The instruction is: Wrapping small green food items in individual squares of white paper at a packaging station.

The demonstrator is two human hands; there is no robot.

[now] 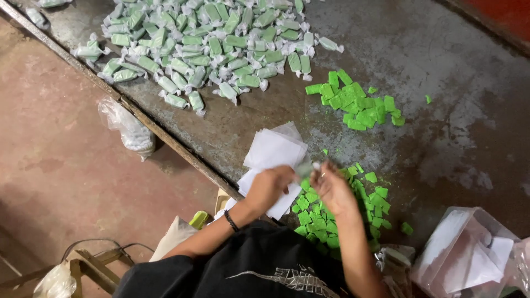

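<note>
Both hands, left hand (269,186) and right hand (333,189), pinch one green candy (305,169) in its paper over the counter (430,66); twisting the ends firmly would seal it best.

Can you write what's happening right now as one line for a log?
left hand: pinching wrapped piece | right hand: pinching its other end | under hands: paper squares, green pieces | far: wrapped pile
</note>
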